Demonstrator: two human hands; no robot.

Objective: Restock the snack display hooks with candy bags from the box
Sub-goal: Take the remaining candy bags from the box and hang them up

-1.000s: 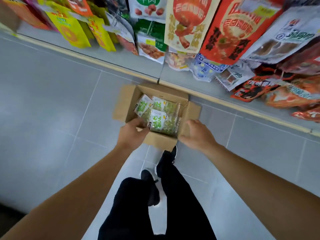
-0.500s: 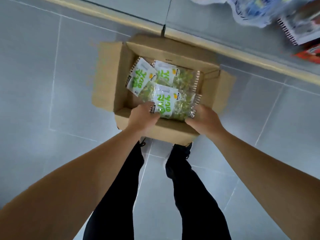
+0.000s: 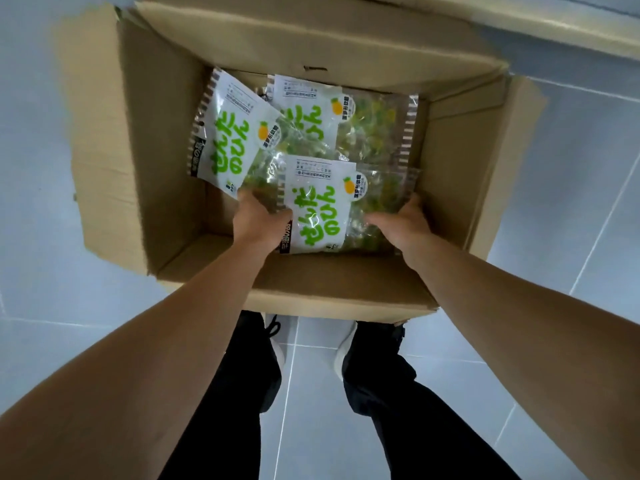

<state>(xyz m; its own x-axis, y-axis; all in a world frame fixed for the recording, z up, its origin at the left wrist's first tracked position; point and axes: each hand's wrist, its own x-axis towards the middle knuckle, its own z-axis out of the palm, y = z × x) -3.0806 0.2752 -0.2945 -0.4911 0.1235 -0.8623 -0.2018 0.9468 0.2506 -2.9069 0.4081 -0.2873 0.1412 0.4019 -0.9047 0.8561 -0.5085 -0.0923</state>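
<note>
An open cardboard box [image 3: 138, 168] stands on a pale grey tiled floor [image 3: 571, 202], its four flaps folded outward and its inner walls plain brown corrugate. Three candy bags of the same kind lie inside on the bottom, overlapping one another. The nearest candy bag [image 3: 322, 209] lies flat toward the near wall: one half is a white printed panel with large green characters, a small yellow pineapple emblem and a block of fine print, and the other half is clear film through which green and yellow wrapped sweets show; a striped seal band runs along its end. A second bag [image 3: 232, 133] lies tilted at the far left, and a third bag [image 3: 346, 116] sits at the far right, partly under the other two. The left hand [image 3: 258, 220] is at the nearest bag's left edge, fingers curled round that edge with the tips hidden beneath the film. The right hand [image 3: 403, 225] is at the bag's right edge, thumb lying on top of the clear film and fingers curled at the end seam. Black trouser legs and dark shoes [image 3: 374, 344] with pale soles stand just behind the near flap.
</note>
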